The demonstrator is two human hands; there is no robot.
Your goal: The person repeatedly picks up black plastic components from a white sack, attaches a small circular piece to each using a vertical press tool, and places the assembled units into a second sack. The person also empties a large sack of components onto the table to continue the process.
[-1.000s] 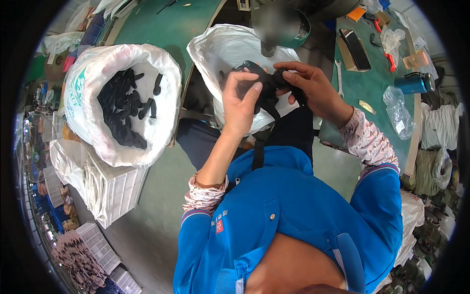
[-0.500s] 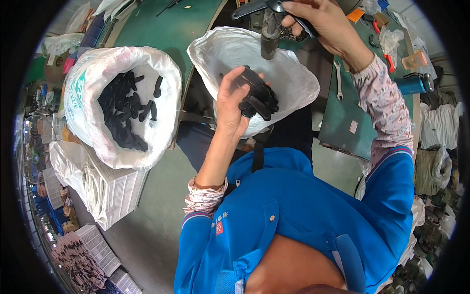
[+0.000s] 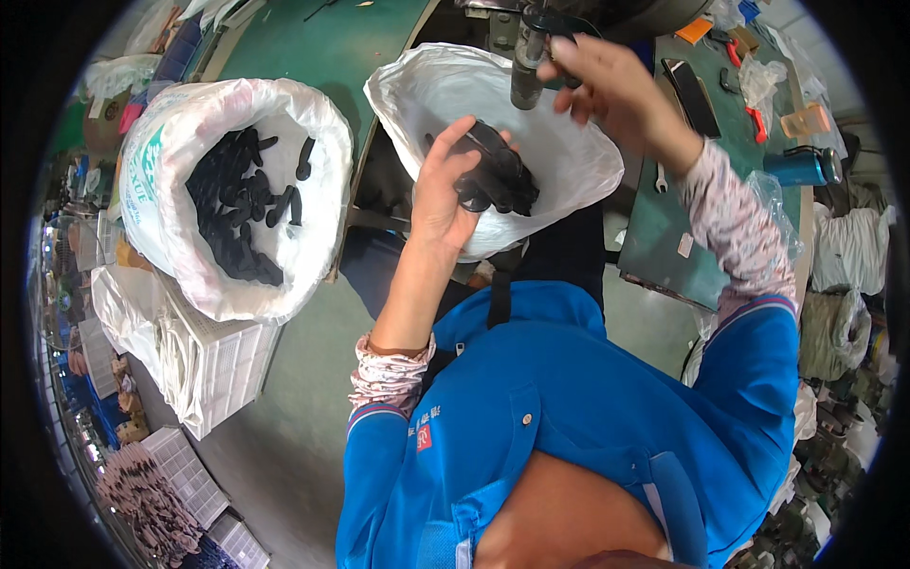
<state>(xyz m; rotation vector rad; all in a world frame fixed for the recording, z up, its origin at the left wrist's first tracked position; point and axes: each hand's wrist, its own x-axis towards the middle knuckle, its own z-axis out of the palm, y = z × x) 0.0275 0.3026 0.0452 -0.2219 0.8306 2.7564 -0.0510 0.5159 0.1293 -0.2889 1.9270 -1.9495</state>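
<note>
Holding a cluster of black parts (image 3: 498, 180) in a curled grip, the left hand (image 3: 445, 194) hovered over the open mouth of a white plastic bag (image 3: 569, 166) that sat just in front of the person's blue jacket (image 3: 569, 417). The parts lay against the palm and fingertips, on the right side of that hand, and hung above the bag's pale lining rather than resting in it. How many pieces the hand held could not be told, since they overlapped into one dark lump.

The right hand (image 3: 607, 81) was raised higher and farther out, its fingers closed around a dark metal handle (image 3: 526, 62) that stood upright beyond the bag's far rim. That hand was well apart from the black parts and did not touch them.

To the left, a second white sack (image 3: 237, 190) stood open on a white ribbed crate (image 3: 223, 365), and many more black parts (image 3: 237, 204) of the same sort were heaped inside it. At the right, the green worktop (image 3: 664, 228) carried a dark flat case (image 3: 692, 95), a blue bottle (image 3: 801, 168) near its right edge, and a small wrench (image 3: 661, 177) close to the right forearm.
</note>
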